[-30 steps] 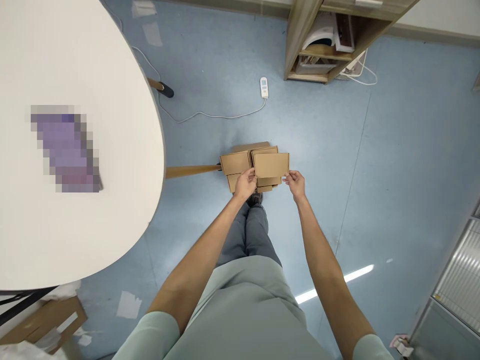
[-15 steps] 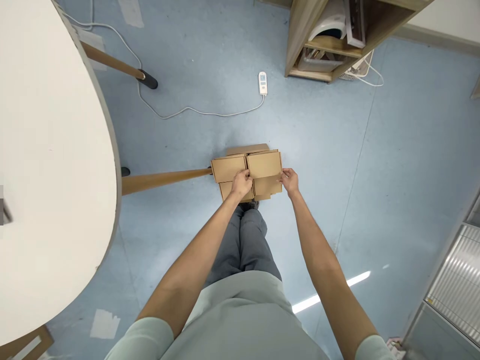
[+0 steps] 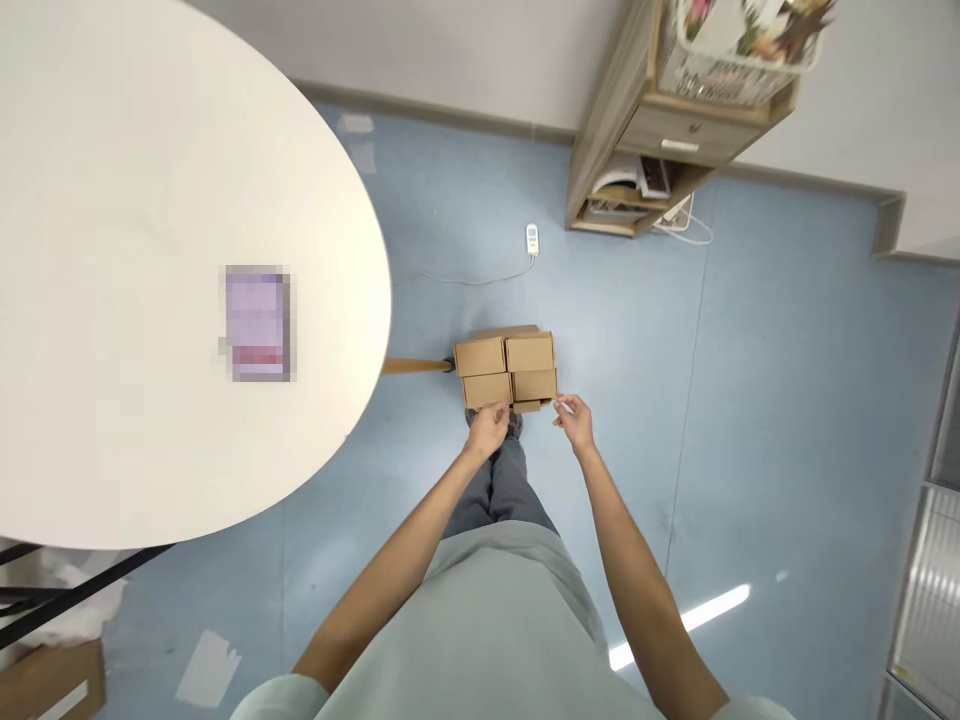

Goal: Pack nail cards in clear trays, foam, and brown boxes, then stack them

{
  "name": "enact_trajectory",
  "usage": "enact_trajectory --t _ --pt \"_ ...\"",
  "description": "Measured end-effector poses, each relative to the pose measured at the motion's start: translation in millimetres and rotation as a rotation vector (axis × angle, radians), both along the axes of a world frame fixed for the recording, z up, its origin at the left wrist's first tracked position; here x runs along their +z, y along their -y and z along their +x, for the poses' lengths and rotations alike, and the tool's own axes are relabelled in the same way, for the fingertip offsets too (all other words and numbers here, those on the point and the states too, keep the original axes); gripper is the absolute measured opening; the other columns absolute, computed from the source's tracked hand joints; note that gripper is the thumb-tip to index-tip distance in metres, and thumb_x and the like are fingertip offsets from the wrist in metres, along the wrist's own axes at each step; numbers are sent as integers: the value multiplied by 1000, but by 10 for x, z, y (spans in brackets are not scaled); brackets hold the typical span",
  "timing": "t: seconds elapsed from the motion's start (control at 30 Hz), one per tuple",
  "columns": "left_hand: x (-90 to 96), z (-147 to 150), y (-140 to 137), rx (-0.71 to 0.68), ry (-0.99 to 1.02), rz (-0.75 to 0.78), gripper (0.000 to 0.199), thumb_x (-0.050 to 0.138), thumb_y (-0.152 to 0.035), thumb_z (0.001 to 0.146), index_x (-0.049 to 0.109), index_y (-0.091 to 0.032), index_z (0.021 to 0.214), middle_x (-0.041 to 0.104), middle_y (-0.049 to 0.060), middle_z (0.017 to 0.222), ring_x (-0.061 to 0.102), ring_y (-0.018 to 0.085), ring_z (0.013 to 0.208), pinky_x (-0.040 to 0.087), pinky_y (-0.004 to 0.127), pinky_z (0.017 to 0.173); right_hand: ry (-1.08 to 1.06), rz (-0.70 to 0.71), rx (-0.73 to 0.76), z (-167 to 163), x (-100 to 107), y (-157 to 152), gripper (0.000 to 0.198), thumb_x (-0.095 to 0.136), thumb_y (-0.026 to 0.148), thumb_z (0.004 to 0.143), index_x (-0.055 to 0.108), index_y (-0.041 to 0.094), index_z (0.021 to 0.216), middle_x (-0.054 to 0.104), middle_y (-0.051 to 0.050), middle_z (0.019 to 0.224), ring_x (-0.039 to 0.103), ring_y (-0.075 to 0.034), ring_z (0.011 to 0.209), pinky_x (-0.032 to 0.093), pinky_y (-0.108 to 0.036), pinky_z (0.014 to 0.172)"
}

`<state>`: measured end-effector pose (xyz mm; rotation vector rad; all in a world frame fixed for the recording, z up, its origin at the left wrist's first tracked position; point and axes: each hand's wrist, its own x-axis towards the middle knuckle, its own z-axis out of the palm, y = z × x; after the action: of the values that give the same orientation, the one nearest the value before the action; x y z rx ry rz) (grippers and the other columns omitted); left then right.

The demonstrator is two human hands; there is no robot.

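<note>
Several small brown cardboard boxes stand grouped on the floor by my feet. The far left box [image 3: 480, 357] and far right box [image 3: 529, 352] lie level side by side. Nearer me are the near left box [image 3: 486, 389] and near right box [image 3: 535, 384]. Another strip of cardboard [image 3: 504, 331] shows behind them. At the front edge of the near left box is my left hand [image 3: 489, 428], fingers loosely bent, nothing visible in them. My right hand [image 3: 576, 420] hovers just off the near right box's corner, thumb and fingers apart, holding nothing.
A large white round table [image 3: 322, 250] fills the left, with a blurred purple item [image 3: 257, 324] on it. Its wooden leg [image 3: 415, 366] reaches toward the boxes. Beyond lies a white corded device [image 3: 532, 240]. A wooden cabinet [image 3: 611, 130] with a basket [image 3: 720, 75] stands at the back.
Both hands have drawn back toward me from the far right box, which now lies even beside the far left one. My view has risen, and more table and wall show.
</note>
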<state>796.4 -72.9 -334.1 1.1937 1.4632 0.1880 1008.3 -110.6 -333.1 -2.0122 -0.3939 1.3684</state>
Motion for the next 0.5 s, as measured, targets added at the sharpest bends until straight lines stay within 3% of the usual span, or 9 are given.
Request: enact_trajectory --t 0.2,0.3,0.5 --pt "1008 -194 298 182 118 -51 31 63 -34 91 76 -15 112 76 14 121 77 21 91 61 38 92 -89 158 -15 -224 991 255 48 83 61 63 63 20 80 76 -19 128 61 -12 61 49 -25 49" --pt "1429 -326 376 278 174 -34 39 67 -43 89 77 -15 114 78 15 120 78 24 97 62 41 95 -127 206 14 -304 1329 295 49 86 60 62 64 20 78 76 -19 129 58 -11 57 49 -27 50" --pt "2147 -724 557 422 274 -10 54 75 -61 79 79 -19 113 80 14 119 78 30 103 62 47 97 -152 302 78 -514 1834 281 53 89 65 60 64 21 76 78 -21 124 66 -18 68 48 -27 51"
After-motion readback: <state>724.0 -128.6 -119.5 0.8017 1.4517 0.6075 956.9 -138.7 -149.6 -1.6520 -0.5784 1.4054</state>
